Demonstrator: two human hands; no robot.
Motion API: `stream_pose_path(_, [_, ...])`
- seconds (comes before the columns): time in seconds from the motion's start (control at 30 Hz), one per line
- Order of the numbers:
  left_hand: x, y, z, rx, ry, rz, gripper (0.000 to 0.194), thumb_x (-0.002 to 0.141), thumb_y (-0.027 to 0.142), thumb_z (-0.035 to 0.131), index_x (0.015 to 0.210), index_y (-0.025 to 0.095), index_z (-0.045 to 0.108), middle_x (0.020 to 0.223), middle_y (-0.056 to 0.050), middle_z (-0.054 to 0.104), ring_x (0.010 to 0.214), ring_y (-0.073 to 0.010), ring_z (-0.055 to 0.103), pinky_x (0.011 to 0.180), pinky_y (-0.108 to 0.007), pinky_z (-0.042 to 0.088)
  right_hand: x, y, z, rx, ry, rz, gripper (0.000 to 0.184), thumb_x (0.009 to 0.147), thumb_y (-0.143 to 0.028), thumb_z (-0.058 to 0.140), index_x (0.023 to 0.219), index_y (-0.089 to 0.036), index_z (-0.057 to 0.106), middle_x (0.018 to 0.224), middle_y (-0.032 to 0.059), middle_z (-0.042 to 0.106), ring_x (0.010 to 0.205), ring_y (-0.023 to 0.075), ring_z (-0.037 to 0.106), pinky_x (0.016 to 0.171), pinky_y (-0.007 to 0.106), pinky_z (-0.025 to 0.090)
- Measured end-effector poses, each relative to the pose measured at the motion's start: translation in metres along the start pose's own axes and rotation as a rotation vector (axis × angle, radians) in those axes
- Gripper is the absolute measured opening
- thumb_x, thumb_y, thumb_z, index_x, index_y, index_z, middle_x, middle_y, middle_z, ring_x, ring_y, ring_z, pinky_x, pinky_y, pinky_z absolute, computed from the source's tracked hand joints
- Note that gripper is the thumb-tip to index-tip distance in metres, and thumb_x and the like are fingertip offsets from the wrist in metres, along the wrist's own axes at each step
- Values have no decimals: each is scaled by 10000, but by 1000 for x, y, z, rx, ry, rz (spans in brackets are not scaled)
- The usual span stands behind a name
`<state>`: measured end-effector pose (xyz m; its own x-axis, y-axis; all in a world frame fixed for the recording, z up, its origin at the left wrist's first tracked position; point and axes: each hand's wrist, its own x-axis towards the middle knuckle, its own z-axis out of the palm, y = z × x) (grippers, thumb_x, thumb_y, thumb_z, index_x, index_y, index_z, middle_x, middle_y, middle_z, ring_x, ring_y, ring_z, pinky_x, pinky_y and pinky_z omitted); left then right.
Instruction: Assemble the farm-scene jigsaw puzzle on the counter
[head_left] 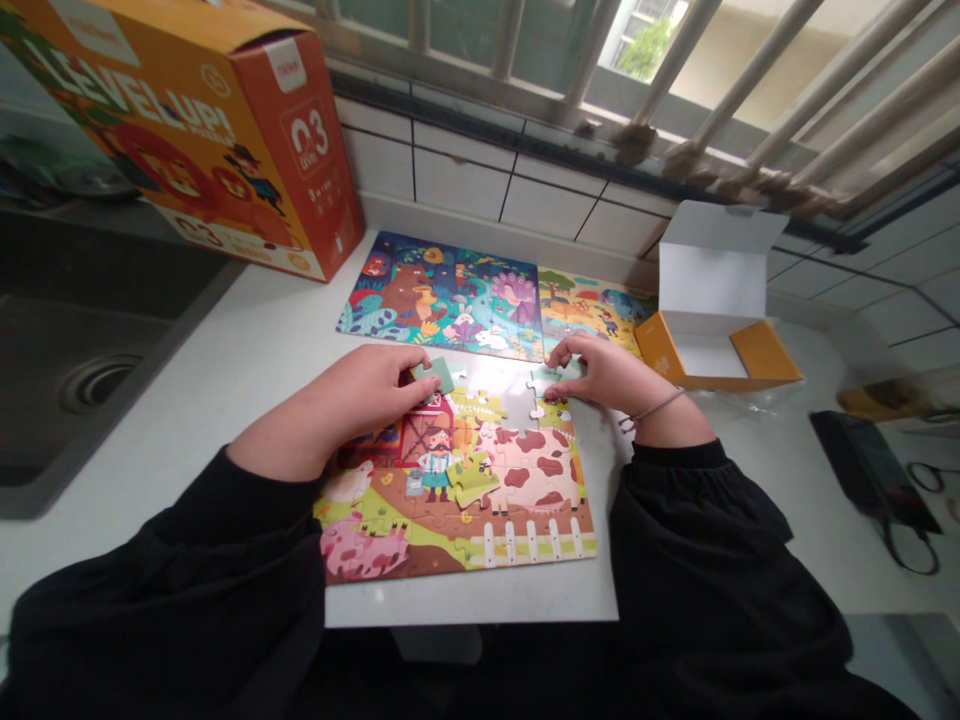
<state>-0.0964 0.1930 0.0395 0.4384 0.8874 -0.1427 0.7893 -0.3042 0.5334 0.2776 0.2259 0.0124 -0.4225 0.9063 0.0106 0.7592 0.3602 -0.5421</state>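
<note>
A farm jigsaw puzzle (pixel 480 500) with a barn, a farmer, a cow and pigs lies on the white counter in front of me. My left hand (pixel 352 400) rests on its upper left part, fingers closed on a greenish puzzle piece (pixel 437 376). My right hand (pixel 611 375) sits at the puzzle's upper right corner, fingertips pinching a pale puzzle piece (pixel 541 382) beside a bare gap (pixel 501 382) in the top row. A loose green piece (pixel 472 475) lies on top of the puzzle's middle.
Two finished puzzles, a forest one (pixel 442 295) and a savanna one (pixel 589 305), lie farther back. A large orange puzzle box (pixel 202 120) stands at back left, a small open orange-and-white box (pixel 716 320) at right. Sink (pixel 82 380) at left; black scissors (pixel 911 520) far right.
</note>
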Motion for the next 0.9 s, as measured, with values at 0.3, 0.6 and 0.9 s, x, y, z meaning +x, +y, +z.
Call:
stream_pose_path(0.3, [0, -2, 0, -3, 12, 19, 340, 965, 515, 572, 819, 208, 555, 780, -20, 634, 701, -182, 559, 672, -339, 339, 1, -35, 11, 129, 184, 29, 435, 773, -562, 927, 986, -251, 710, 1011, 35, 703, 869, 212, 597, 791, 348, 473])
stream_pose_path(0.6, [1, -5, 0, 3, 19, 31, 331, 980, 512, 575, 845, 210, 581, 804, -23, 660, 699, -181, 563, 672, -339, 338, 8, -54, 34, 225, 83, 19, 590, 775, -433, 948, 1292, -292, 702, 866, -32, 602, 723, 151, 514, 696, 327, 475])
stream_pose_path(0.9, [1, -5, 2, -3, 35, 42, 321, 978, 500, 586, 838, 212, 583, 787, -22, 658, 697, -180, 565, 670, -333, 335, 11, -60, 43, 300, 151, 17, 374, 878, -442, 833, 1161, -241, 696, 998, 29, 725, 778, 151, 614, 720, 327, 550])
